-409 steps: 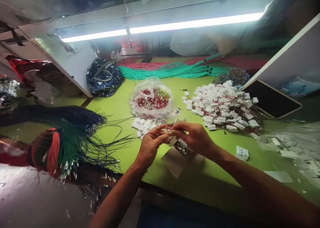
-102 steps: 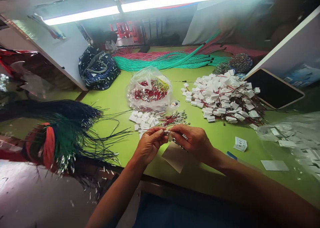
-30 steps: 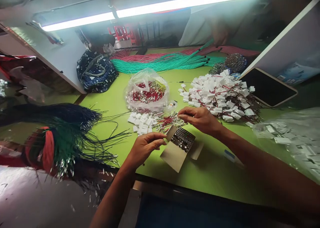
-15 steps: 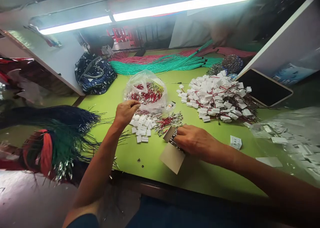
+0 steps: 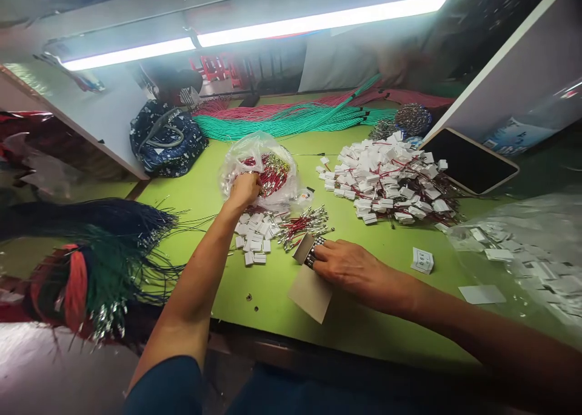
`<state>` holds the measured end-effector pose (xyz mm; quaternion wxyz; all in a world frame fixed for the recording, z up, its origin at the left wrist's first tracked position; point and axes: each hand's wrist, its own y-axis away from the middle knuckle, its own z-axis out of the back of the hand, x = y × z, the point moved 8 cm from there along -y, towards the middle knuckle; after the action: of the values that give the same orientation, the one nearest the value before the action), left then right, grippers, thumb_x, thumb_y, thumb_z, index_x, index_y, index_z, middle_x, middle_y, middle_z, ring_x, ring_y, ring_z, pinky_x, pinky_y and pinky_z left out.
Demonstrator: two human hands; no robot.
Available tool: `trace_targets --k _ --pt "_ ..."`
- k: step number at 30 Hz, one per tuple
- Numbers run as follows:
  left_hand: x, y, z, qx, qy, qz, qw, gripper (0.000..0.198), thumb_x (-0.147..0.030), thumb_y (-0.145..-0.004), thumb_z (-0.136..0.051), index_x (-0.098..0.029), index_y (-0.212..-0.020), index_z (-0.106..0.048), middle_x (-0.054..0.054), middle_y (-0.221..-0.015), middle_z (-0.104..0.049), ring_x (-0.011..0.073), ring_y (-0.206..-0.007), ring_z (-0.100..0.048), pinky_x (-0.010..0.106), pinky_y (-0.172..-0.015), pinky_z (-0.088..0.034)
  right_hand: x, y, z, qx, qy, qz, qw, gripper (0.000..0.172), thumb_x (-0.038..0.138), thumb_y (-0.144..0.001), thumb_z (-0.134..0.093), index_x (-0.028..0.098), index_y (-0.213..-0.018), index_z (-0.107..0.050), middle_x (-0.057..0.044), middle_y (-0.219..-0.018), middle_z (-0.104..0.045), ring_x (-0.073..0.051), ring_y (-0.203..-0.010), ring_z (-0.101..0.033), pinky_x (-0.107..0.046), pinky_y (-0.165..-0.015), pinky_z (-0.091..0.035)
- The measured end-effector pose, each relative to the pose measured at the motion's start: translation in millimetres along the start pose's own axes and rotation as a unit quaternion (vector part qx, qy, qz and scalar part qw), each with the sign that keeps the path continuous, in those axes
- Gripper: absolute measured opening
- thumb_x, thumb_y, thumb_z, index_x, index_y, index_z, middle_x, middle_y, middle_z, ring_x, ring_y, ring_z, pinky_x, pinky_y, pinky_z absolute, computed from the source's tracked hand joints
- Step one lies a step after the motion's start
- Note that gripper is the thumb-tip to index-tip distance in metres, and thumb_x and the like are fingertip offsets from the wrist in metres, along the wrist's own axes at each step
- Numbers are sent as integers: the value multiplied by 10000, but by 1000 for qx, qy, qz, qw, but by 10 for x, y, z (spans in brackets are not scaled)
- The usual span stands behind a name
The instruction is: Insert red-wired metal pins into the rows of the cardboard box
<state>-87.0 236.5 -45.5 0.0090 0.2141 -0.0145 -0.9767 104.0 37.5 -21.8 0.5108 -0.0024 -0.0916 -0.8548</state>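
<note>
**Reaching far, resting near**

The left hand [image 5: 244,190] stretches toward the far side of the desk [image 5: 277,287] and pushes into the mouth of a clear plastic bag [image 5: 257,166], which is full of red wires [image 5: 268,175] with metal ends. Its fingers [image 5: 252,184] are bunched together at the bag's opening. Whether they have hold of anything is hidden, so I cannot tell.

The right hand [image 5: 350,272] lies low on the near side, its fingers [image 5: 327,254] loosely spread. Their tips touch a studded metal strip [image 5: 314,251] sitting on a folded card [image 5: 310,292], but I cannot tell whether they grip it.

Just left of the card lies a small bunch of red leads [image 5: 302,227], beside a heap of white connectors [image 5: 252,242] below the bag. A far larger pile of white connectors [image 5: 386,181], tangled with red wire, covers the desk to the right. Near that pile are a paper label [image 5: 422,260] and a white slip [image 5: 482,293], and a second plastic bag [image 5: 513,251] holds more white pieces at the right edge.

Dark wire bundles [image 5: 91,221] spill over the left side. Teal wires [image 5: 282,122] lie along the far edge, next to 1 patterned navy bag [image 5: 166,142].
</note>
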Motion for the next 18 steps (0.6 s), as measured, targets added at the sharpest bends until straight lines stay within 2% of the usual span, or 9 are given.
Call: trace_targets --k 2,5,8,10,13,16,18 --pt "5 -3 19 -23 -7 0 1000 117 -172 -672 -607 -190 -755 -688 80 -785 -670 241 -913 -583 305 -794 -421 -6 -2 17 -17 -7 1 1000 184 43 -864 -460 155 -831 -602 -78 -879 -615 -167 -729 -520 -283 -579 -334" --pt "-16 4 61 -52 -4 -12 999 94 -165 -671 -611 -172 -735 -680 108 -851 -668 256 -965 -563 320 -836 -415 -76 62 136 -78 -45 -19 996 167 73 -862 -450 158 -817 -586 -60 -794 -608 -147 -647 -505 -267 -548 -315" --pt "-40 2 135 -71 12 -29 997 101 -170 -694 -595 -153 -749 -677 122 -905 -669 251 -980 -553 324 -860 -409 -192 178 305 -147 -152 -45 976 162 144 -867 -444 165 -776 -576 -17 -655 -583 -119 -557 -477 -242 -536 -328" --pt "-41 -4 197 -82 30 -33 996 132 -184 -728 -562 -144 -778 -677 113 -893 -674 234 -944 -563 318 -845 -417 -273 235 375 -171 -252 -64 950 161 184 -856 -443 175 -770 -580 7 -625 -582 -99 -525 -467 -219 -528 -344" --pt "-14 -12 277 -97 64 -24 993 169 -200 -762 -520 -138 -796 -674 87 -799 -677 204 -837 -587 300 -779 -437 -375 259 371 -173 -387 -109 899 153 219 -809 -457 181 -779 -601 8 -663 -614 -96 -549 -506 -204 -526 -377" --pt "23 -7 321 -104 104 -12 989 174 -187 -760 -511 -133 -801 -671 66 -717 -668 168 -722 -597 278 -707 -449 -408 237 303 -168 -479 -132 851 217 244 -778 -458 172 -847 -651 -9 -702 -639 -114 -605 -555 -220 -568 -428" --pt "53 10 347 -107 129 -4 986 181 -177 -752 -514 -123 -827 -670 58 -691 -666 145 -663 -594 262 -669 -452 -407 221 260 -164 -514 -132 831 245 259 -763 -473 166 -861 -678 -17 -707 -645 -121 -623 -568 -233 -592 -446"
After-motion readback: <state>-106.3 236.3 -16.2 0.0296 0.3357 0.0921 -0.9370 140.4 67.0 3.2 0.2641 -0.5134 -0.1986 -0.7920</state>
